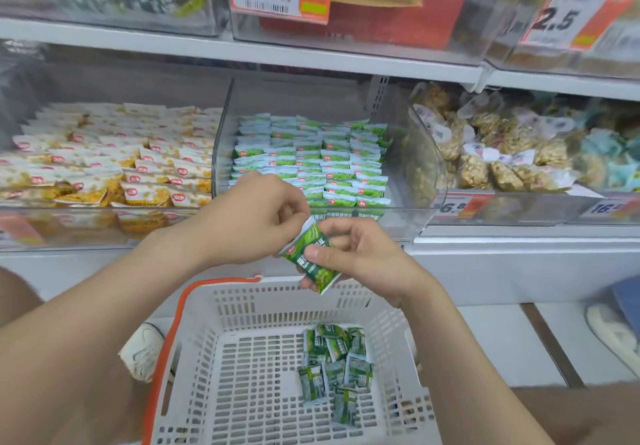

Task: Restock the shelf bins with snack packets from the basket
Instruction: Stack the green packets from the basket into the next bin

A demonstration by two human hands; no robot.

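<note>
- Above the basket (221, 309), just in front of the green bin (405, 217), both hands hold a green packet (311, 257).
- Left hand (249, 222) pinches its top seam; right hand (360, 254) clamps it, thumb on the face, fingers beneath.
- It looks light, soft and crinkly; the glossy film probably slides in a loose hold.
- Best taken by the flat seams or gently across the faces, since the contents may crush.
- More packets (334, 365) lie loose in the basket's right half.
</note>
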